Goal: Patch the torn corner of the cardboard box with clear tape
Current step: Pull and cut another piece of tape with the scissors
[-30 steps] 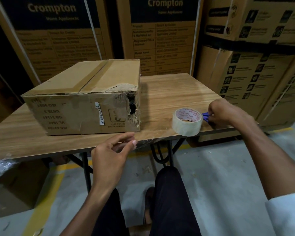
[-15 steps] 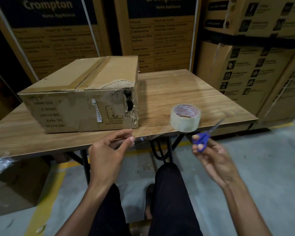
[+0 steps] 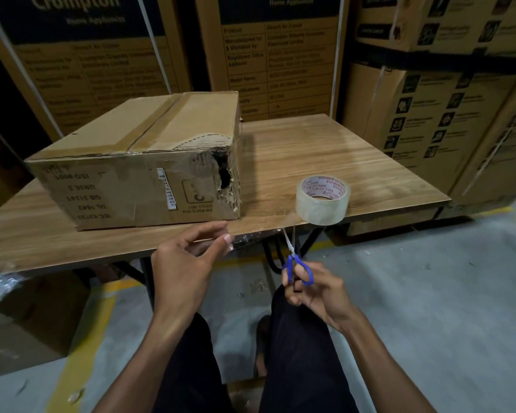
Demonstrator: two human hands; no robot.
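Left hand (image 3: 188,263) pinches tape strip (image 3: 252,236); right hand (image 3: 316,290) grips scissors (image 3: 295,260); box (image 3: 137,168) corner torn open.

Dim warehouse light, warm cast. Wood-grain tabletop (image 3: 325,150) is the brightest surface, lit from above and slightly right. Battered brown cardboard box (image 3: 137,162) throws a soft shadow rightward onto it. Faint glare on the roll of clear tape (image 3: 322,201). Printed brown cartons (image 3: 280,55) behind are soft, text smeared. Wide-angle bowing at edges; corners darken.
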